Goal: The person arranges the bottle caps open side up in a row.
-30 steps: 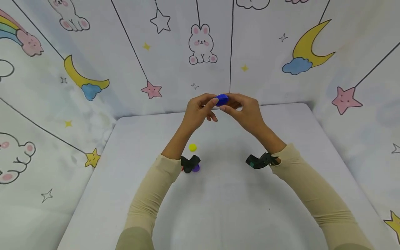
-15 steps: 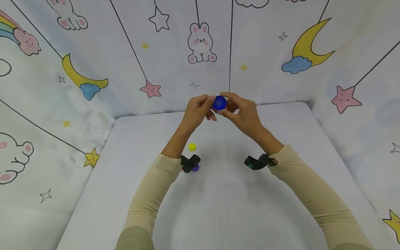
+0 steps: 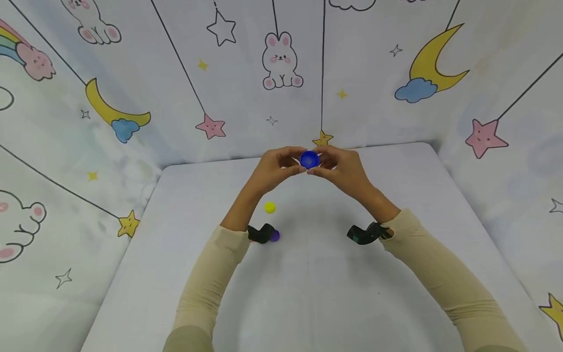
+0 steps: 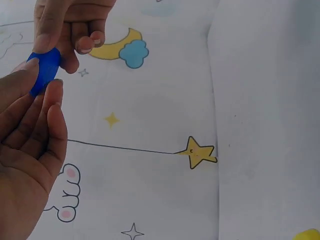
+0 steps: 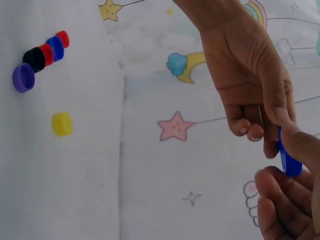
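Note:
A blue bottle cap [image 3: 310, 160] is held up above the far edge of the table, its hollow side facing the head camera. My left hand [image 3: 274, 168] pinches its left side between thumb and fingers. From the other side my right hand [image 3: 345, 168] pinches it too. In the left wrist view the blue cap [image 4: 47, 70] appears edge-on between both hands' fingertips. The right wrist view shows the same blue cap [image 5: 289, 155] tilted, partly hidden by the thumb and fingers.
On the white table [image 3: 308, 293] lies a yellow cap [image 3: 270, 208]. Nearer is a purple cap [image 3: 274, 235], beside my left wrist camera. In the right wrist view a row holds black [image 5: 35, 60], red and blue caps. A patterned cloth wall [image 3: 246, 98] rises behind.
The blue cap has turned from edge-on to showing its hollow face. Both hands have lowered slightly with it, and the left-hand fingers have shifted along its rim.

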`<state>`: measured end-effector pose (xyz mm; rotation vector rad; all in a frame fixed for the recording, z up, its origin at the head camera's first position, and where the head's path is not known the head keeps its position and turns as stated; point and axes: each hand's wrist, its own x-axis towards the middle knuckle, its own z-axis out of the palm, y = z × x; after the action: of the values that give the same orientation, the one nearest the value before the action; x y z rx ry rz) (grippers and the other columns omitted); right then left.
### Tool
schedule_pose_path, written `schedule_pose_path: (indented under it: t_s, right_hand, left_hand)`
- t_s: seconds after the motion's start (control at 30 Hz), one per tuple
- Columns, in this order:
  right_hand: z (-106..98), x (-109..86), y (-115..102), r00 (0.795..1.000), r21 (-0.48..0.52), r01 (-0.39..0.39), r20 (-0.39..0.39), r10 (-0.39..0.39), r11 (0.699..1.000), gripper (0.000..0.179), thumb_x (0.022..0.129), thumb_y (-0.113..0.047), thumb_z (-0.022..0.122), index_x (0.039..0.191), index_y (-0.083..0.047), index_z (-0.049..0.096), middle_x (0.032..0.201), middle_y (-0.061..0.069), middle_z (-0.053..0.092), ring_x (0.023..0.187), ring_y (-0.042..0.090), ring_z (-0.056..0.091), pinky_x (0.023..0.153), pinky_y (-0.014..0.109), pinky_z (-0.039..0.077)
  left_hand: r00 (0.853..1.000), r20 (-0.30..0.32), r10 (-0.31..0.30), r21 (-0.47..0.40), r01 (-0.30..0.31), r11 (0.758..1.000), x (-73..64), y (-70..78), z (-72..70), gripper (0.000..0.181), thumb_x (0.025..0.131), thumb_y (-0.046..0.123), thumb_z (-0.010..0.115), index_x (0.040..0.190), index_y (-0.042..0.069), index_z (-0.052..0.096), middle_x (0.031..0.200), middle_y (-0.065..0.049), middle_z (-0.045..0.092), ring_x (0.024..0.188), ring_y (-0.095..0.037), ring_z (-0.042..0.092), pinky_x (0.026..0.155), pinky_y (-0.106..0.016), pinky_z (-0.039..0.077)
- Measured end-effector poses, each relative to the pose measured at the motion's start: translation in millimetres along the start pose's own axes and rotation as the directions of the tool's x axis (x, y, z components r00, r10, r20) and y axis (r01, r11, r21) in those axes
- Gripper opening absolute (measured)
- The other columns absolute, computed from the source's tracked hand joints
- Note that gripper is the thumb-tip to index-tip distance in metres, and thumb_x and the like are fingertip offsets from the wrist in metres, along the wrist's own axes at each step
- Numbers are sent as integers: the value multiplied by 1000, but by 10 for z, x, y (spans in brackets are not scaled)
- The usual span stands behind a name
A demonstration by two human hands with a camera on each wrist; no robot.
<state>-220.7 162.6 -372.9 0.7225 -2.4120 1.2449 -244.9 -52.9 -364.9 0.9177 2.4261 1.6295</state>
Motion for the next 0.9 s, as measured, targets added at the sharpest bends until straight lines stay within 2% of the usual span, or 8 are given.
schedule_pose_path:
  t_s: [0.13, 0.27, 0.43, 0.63, 0.7, 0.77, 0.9]
  right_hand:
    - [75, -77, 78, 996, -2, -21, 90, 21, 1000, 40, 80, -19, 82, 115, -4, 68, 87, 9, 75, 72, 18, 71, 65, 27, 57]
    - [198, -169, 174, 986, -41, 1, 168, 6, 999, 39, 80, -21, 82, 114, -6, 68, 91, 6, 74, 74, 16, 70, 66, 30, 58]
    - [397, -309, 269, 959, -45, 37, 283, -23, 998, 40, 82, -25, 81, 115, -7, 69, 100, 4, 72, 80, 14, 66, 69, 29, 56]
    - [639, -463, 369, 941, -54, 6, 338, 12, 999, 39, 82, -23, 81, 115, -6, 68, 101, 2, 71, 80, 13, 63, 70, 27, 55]
    - [730, -522, 397, 934, -76, 9, 356, 19, 997, 41, 82, -25, 81, 116, -7, 68, 102, 2, 71, 83, 13, 63, 73, 28, 55]
    - [826, -588, 424, 926, -103, 24, 377, 17, 994, 42, 82, -27, 81, 116, -6, 67, 103, 2, 70, 86, 14, 64, 76, 29, 56]
    - [994, -737, 470, 916, -131, 34, 401, 22, 991, 43, 80, -26, 83, 113, -6, 67, 101, 2, 68, 91, 17, 64, 80, 32, 55]
  left_hand:
    - [1000, 22, -5, 55, 4, 998, -101, -138, 54, 38, 90, 11, 72, 127, 5, 64, 112, -9, 71, 92, -18, 69, 83, -31, 57]
    - [999, 42, 20, 142, -25, 990, -232, -334, 137, 37, 88, 10, 74, 124, 4, 65, 111, -9, 70, 89, -18, 69, 80, -33, 58]
    - [997, 72, 6, 275, -25, 961, -449, -548, 224, 36, 86, 13, 77, 119, 5, 66, 111, -6, 69, 93, -21, 68, 83, -33, 56]
    - [993, 103, -50, 384, 7, 923, -638, -684, 296, 38, 85, 18, 78, 119, 6, 65, 112, -7, 66, 102, -27, 64, 90, -37, 53]
    - [991, 102, -90, 437, 36, 899, -711, -730, 325, 39, 85, 20, 78, 119, 7, 65, 112, -6, 65, 106, -26, 62, 93, -38, 52]
    - [987, 107, -121, 519, 49, 853, -802, -794, 361, 41, 85, 24, 78, 120, 7, 65, 112, -5, 64, 108, -23, 61, 95, -37, 52]
    - [984, 125, -124, 643, 15, 766, -972, -926, 458, 44, 85, 28, 78, 121, 7, 65, 113, -7, 64, 108, -22, 60, 96, -36, 50]
